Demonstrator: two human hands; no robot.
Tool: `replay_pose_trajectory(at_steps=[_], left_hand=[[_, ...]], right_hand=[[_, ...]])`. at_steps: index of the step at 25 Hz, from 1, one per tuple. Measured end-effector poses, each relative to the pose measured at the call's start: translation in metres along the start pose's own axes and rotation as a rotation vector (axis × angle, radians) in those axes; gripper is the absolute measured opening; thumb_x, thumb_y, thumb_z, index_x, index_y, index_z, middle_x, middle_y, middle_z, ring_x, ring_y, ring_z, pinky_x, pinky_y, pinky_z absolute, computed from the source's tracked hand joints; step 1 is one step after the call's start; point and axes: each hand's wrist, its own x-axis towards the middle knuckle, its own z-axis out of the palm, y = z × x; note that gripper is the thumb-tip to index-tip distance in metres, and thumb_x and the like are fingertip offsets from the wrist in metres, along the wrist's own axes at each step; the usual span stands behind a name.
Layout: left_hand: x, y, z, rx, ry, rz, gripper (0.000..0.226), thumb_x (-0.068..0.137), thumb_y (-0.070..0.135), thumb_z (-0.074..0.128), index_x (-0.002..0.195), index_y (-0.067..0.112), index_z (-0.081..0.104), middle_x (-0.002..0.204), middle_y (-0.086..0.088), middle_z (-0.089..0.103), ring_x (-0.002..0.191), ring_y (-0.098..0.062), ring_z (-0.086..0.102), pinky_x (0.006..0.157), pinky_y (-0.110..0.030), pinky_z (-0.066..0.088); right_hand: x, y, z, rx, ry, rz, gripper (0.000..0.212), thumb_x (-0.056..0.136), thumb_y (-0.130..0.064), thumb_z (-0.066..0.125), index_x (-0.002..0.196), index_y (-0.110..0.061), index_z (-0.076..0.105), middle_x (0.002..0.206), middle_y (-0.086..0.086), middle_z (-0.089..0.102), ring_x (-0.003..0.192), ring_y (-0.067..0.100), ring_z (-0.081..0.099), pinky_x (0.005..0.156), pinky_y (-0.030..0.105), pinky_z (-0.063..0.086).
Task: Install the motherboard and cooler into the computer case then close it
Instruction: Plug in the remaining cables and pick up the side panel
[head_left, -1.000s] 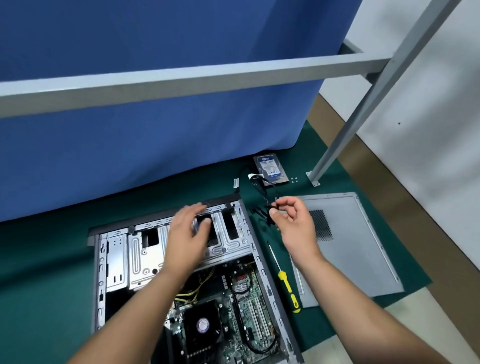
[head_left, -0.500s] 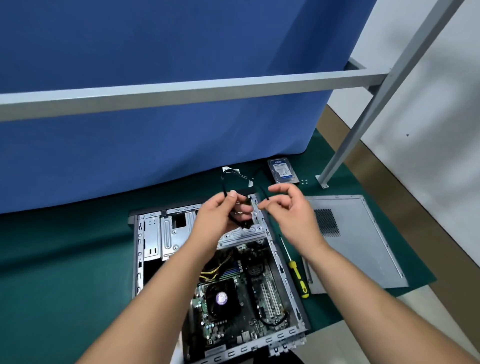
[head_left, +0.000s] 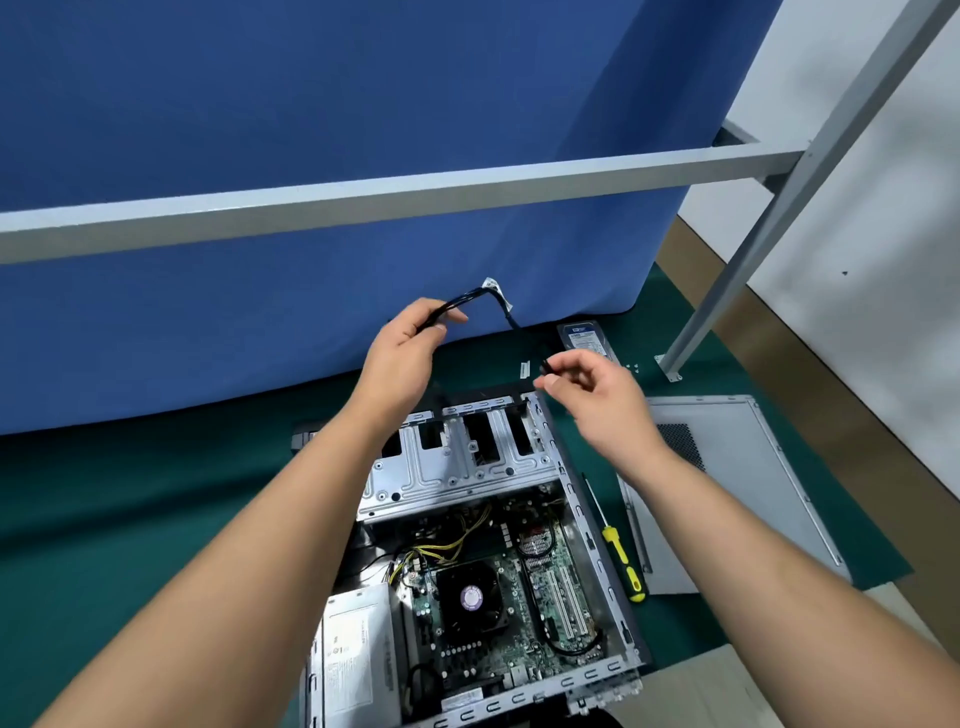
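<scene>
left hand (head_left: 402, 358) is pinching a black cable (head_left: 470, 300) up over the far end of the open computer case (head_left: 582, 519), right hand (head_left: 597, 395) is nipping its other end between fingertips. motherboard (head_left: 519, 597) and cooler (head_left: 470, 597) are sitting inside the case near the bench's front edge. the cable is looking limp and light, so gripping at the connector seems safest. side panel (head_left: 753, 478) is lying flat to the right, thin and stiff, best lifted by its edges.
</scene>
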Motion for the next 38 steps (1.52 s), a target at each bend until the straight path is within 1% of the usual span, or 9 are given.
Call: replay_pose_trajectory(at_steps=[2, 6, 8, 12, 16, 23, 29, 34, 38], left_hand=[[0.016, -0.005, -0.005, 0.157, 0.039, -0.024, 0.043, 0.1, 0.014, 0.045, 0.095, 0.047, 0.072, 0.104, 0.013, 0.059, 0.104, -0.007, 0.041, 0.095, -0.019, 0.034], [0.028, -0.045, -0.014, 0.419, 0.013, -0.158, 0.035, 0.104, 0.019, 0.053, 0.116, 0.047, 0.07, 0.134, 0.003, 0.054, 0.132, -0.027, 0.04, 0.119, -0.036, 0.027], [0.02, -0.074, -0.017, 0.412, -0.041, -0.214, 0.038, 0.102, 0.017, 0.058, 0.134, 0.035, 0.065, 0.14, -0.009, 0.056, 0.129, -0.034, 0.052, 0.113, -0.041, 0.04], [-0.02, -0.112, -0.009, 0.375, 0.065, -0.261, 0.05, 0.098, 0.013, 0.067, 0.145, 0.024, 0.055, 0.145, -0.006, 0.051, 0.126, -0.02, 0.055, 0.114, -0.035, 0.042], [-0.063, -0.122, 0.01, 0.151, 0.1, -0.308, 0.015, 0.1, 0.02, 0.064, 0.111, 0.028, 0.068, 0.109, 0.001, 0.072, 0.09, -0.014, 0.07, 0.067, -0.024, 0.056], [-0.114, -0.152, -0.021, 0.794, -0.076, 0.021, 0.03, 0.099, 0.024, 0.06, 0.128, 0.023, 0.066, 0.132, 0.004, 0.063, 0.127, -0.02, 0.054, 0.111, -0.041, 0.042], [-0.159, -0.177, -0.035, 1.208, -0.145, 0.025, 0.055, 0.105, 0.054, 0.025, 0.158, 0.041, 0.028, 0.168, 0.013, 0.023, 0.157, -0.012, 0.014, 0.127, -0.041, 0.009], [-0.163, -0.176, -0.028, 1.25, -0.069, 0.038, 0.053, 0.105, 0.054, 0.023, 0.155, 0.041, 0.033, 0.165, 0.011, 0.032, 0.156, -0.013, 0.02, 0.124, -0.044, 0.017], [-0.162, -0.174, -0.027, 1.266, -0.036, 0.054, 0.052, 0.103, 0.053, 0.026, 0.152, 0.041, 0.037, 0.163, 0.012, 0.036, 0.154, -0.01, 0.023, 0.122, -0.044, 0.021]], right_hand=[[0.006, 0.005, 0.014, -0.02, -0.031, 0.041, 0.015, 0.092, -0.015, 0.074, 0.093, -0.028, 0.067, 0.077, -0.008, 0.066, 0.072, 0.007, 0.059, 0.075, 0.025, 0.05], [0.008, 0.032, 0.046, 0.003, -0.072, 0.267, 0.014, 0.093, -0.01, 0.07, 0.093, -0.024, 0.066, 0.096, 0.014, 0.076, 0.069, 0.014, 0.06, 0.068, 0.036, 0.052], [0.001, 0.048, 0.061, 0.11, -0.097, 0.399, 0.012, 0.093, -0.006, 0.07, 0.098, -0.018, 0.069, 0.099, 0.019, 0.076, 0.069, 0.015, 0.067, 0.068, 0.032, 0.057], [-0.019, 0.076, 0.079, 0.405, -0.108, 0.638, 0.014, 0.092, -0.001, 0.073, 0.106, -0.001, 0.071, 0.106, 0.021, 0.074, 0.086, 0.024, 0.077, 0.073, 0.025, 0.061], [-0.033, 0.088, 0.076, 0.605, -0.154, 0.759, 0.021, 0.09, 0.006, 0.071, 0.11, 0.009, 0.068, 0.102, 0.025, 0.075, 0.096, 0.032, 0.076, 0.073, 0.026, 0.062], [-0.051, 0.105, 0.069, 0.551, -0.206, 0.817, 0.028, 0.087, 0.016, 0.067, 0.113, 0.005, 0.07, 0.113, 0.021, 0.073, 0.096, 0.035, 0.076, 0.083, 0.037, 0.063], [-0.075, 0.129, 0.061, 0.079, -0.393, 0.687, 0.025, 0.089, 0.0, 0.073, 0.102, -0.021, 0.079, 0.098, -0.001, 0.079, 0.093, 0.016, 0.076, 0.078, 0.027, 0.061], [-0.071, 0.155, 0.07, -0.299, -0.294, 0.413, 0.019, 0.09, -0.015, 0.077, 0.107, -0.024, 0.076, 0.1, -0.007, 0.076, 0.094, 0.013, 0.072, 0.09, 0.029, 0.055], [-0.047, 0.168, 0.093, -0.395, -0.209, 0.265, 0.007, 0.092, -0.02, 0.075, 0.097, -0.017, 0.07, 0.081, -0.006, 0.07, 0.071, 0.01, 0.064, 0.059, 0.021, 0.044]])
